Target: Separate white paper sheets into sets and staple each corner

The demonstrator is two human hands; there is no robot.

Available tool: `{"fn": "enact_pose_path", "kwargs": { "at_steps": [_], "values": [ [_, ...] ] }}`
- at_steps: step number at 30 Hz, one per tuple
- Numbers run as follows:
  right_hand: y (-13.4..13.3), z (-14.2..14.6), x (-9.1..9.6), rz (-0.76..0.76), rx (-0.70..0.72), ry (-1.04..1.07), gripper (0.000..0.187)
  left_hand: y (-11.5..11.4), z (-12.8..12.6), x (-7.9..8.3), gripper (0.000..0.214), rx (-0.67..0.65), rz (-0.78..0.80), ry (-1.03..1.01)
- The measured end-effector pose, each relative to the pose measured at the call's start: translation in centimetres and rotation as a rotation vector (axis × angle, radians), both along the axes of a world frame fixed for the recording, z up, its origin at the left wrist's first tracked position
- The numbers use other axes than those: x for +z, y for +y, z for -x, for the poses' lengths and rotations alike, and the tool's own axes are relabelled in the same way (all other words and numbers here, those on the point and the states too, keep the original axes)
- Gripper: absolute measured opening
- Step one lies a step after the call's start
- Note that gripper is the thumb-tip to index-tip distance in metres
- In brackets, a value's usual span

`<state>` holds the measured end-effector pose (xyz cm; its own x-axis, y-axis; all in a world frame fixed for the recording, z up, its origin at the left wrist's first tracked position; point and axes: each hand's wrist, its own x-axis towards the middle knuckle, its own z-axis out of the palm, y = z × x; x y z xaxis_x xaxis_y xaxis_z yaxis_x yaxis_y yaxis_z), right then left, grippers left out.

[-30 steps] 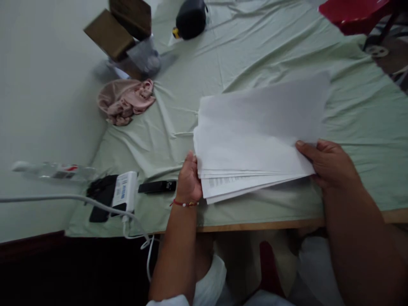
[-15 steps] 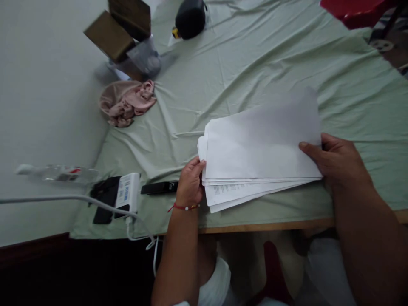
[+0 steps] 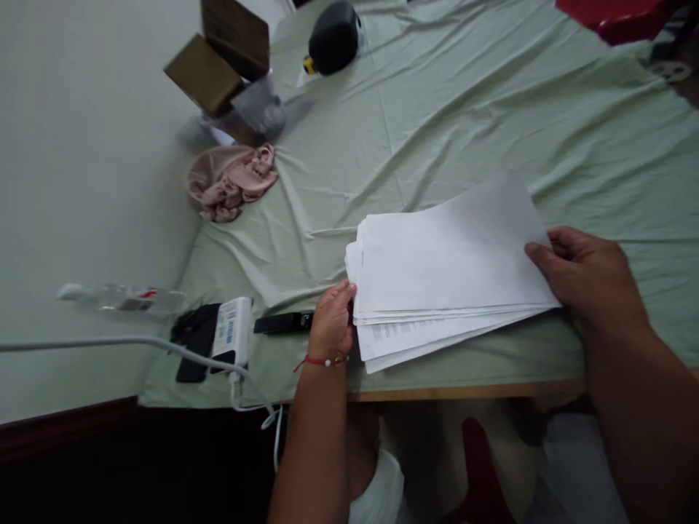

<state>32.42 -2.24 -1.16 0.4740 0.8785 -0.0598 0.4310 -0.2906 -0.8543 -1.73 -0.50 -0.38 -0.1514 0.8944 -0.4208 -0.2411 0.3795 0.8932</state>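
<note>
A fanned stack of white paper sheets (image 3: pixel 448 262) lies over the green cloth near the table's front edge. The top sheet is blank; a lower sheet shows lines of print along its front margin. My left hand (image 3: pixel 332 320), with a red string bracelet at the wrist, pinches the stack's left edge. At the right end, my right hand (image 3: pixel 593 273) grips the sheets, thumb on top and fingers underneath. The far right corner of the paper is bent upward. Just left of my left hand lies a black stapler (image 3: pixel 281 322), its right end close to the hand.
A white power bank (image 3: pixel 232 327) with a cable (image 3: pixel 125 340), a black pouch (image 3: pixel 191 342) and a plastic bottle (image 3: pixel 131 297) are at left. Farther back stand a pink cloth (image 3: pixel 234 182), an open cardboard box (image 3: pixel 218 80) and a black case (image 3: pixel 334 40). A red chair (image 3: pixel 617 18) is top right.
The whole view has shifted slightly, moving the scene rightward. Both hands keep their hold on the stack, and the raised far right corner sits a little lower.
</note>
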Motion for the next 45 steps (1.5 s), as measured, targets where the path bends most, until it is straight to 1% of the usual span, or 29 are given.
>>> {"fn": "enact_pose_path", "kwargs": {
  "at_steps": [5, 10, 14, 17, 19, 22, 24, 31, 33, 39, 45],
  "values": [
    [-0.1, -0.4, 0.1, -0.015, -0.017, -0.157, 0.023, -0.2, -0.1, -0.4, 0.029, 0.035, -0.035, 0.026],
    [-0.1, -1.1, 0.7, -0.087, -0.087, -0.165, 0.018, -0.4, -0.3, -1.2, 0.037, 0.065, -0.061, 0.073],
    [-0.3, -1.4, 1.0, -0.079, -0.099, 0.002, 0.022, -0.6, -0.5, -1.6, 0.042, 0.119, -0.11, 0.132],
    [-0.4, -1.3, 1.1, -0.073, -0.108, 0.134, 0.021, -0.7, -0.5, -1.6, 0.059, 0.152, -0.162, 0.179],
    [-0.4, -1.2, 1.2, -0.078, -0.129, 0.224, 0.02, -0.8, -0.5, -1.6, 0.062, 0.142, -0.168, 0.202],
    [-0.4, -1.0, 1.3, -0.069, -0.147, 0.355, 0.023, -0.7, -0.5, -1.5, 0.042, 0.104, -0.14, 0.231],
    [-0.3, -1.0, 1.5, -0.054, -0.142, 0.408, 0.023, -0.6, -0.7, -1.3, 0.032, 0.104, -0.113, 0.233],
    [0.0, -0.6, 1.7, -0.083, -0.136, 0.527, 0.022, -0.2, -1.4, -0.6, 0.031, 0.192, -0.064, 0.115],
    [0.1, -0.4, 1.8, -0.075, -0.153, 0.564, 0.021, -0.1, -1.4, -0.6, 0.032, 0.203, -0.062, 0.104],
    [0.3, -0.2, 2.3, -0.039, -0.167, 0.583, 0.016, -0.1, -1.3, -0.8, 0.04, 0.171, -0.085, 0.099],
    [0.4, -0.1, 2.8, 0.017, -0.216, 0.599, 0.019, -0.2, -1.2, -0.8, 0.052, 0.155, -0.131, 0.081]
  ]
}}
